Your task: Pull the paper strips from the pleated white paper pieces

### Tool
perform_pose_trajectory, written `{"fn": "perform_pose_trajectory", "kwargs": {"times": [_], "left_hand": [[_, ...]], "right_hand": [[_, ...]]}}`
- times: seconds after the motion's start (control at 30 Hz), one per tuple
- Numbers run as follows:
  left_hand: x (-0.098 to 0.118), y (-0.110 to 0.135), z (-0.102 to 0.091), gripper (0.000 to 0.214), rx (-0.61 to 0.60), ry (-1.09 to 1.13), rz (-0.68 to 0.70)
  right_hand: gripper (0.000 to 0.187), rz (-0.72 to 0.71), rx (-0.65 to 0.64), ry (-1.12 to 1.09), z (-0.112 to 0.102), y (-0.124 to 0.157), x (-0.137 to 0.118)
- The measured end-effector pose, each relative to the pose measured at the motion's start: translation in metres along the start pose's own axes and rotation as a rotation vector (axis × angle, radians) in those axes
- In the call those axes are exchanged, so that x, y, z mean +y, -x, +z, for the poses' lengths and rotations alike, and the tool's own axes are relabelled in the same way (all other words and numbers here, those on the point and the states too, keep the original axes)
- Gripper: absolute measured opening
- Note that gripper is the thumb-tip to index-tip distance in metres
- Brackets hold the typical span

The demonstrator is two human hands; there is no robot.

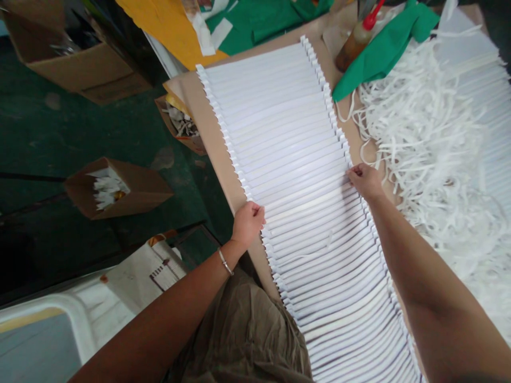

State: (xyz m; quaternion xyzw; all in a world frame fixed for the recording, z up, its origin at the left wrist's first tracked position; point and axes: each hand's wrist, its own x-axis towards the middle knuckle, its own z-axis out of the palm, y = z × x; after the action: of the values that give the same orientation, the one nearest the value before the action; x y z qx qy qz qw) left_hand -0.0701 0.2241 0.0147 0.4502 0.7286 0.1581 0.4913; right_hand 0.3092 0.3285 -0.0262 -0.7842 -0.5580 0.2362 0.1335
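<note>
A long row of overlapping white folded paper sheets (291, 175) lies fanned out along a brown table (203, 106). My left hand (247, 222) is closed on the left edge of one sheet near the middle of the row. My right hand (364, 180) is closed on the right edge of the same part of the row, fingers pinched on the paper. A thin bracelet sits on my left wrist.
A heap of white paper strips (431, 159) lies right of the row. A glue bottle with a red nozzle (359, 34) and green cloth (383, 53) lie at the far end. Brown cardboard boxes (120, 189) with scraps stand on the green floor at left.
</note>
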Motion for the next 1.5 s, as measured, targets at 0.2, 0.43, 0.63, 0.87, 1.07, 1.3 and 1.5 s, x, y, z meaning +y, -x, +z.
{"fn": "perform_pose_trajectory", "kwargs": {"times": [0.2, 0.43, 0.63, 0.87, 1.07, 1.3, 1.5], "left_hand": [[0.000, 0.000, -0.001, 0.017, -0.002, -0.012, -0.011], [0.004, -0.001, -0.001, 0.019, 0.001, -0.112, -0.023], [-0.004, -0.005, -0.010, 0.025, 0.039, -0.374, 0.037], [-0.005, -0.003, -0.019, 0.011, -0.024, -0.321, 0.194], [0.048, -0.024, -0.003, 0.014, -0.253, -0.278, 0.345], [0.119, -0.028, 0.043, 0.030, -0.493, -0.170, 0.832], [0.139, -0.011, 0.062, 0.021, -0.800, -0.186, 0.848]], "right_hand": [[0.026, -0.043, 0.050, 0.082, 0.003, 0.004, -0.006], [0.026, -0.075, 0.047, 0.113, 0.011, 0.003, -0.004], [0.022, -0.009, 0.049, 0.120, 0.001, 0.003, -0.012], [0.033, 0.048, 0.231, 0.209, -0.018, -0.019, 0.004], [0.024, -0.076, 0.294, 0.241, -0.021, -0.017, 0.015], [0.012, -0.402, -0.018, 0.290, -0.048, 0.097, -0.034], [0.014, -0.312, -0.172, 0.057, -0.079, 0.175, -0.074]]}}
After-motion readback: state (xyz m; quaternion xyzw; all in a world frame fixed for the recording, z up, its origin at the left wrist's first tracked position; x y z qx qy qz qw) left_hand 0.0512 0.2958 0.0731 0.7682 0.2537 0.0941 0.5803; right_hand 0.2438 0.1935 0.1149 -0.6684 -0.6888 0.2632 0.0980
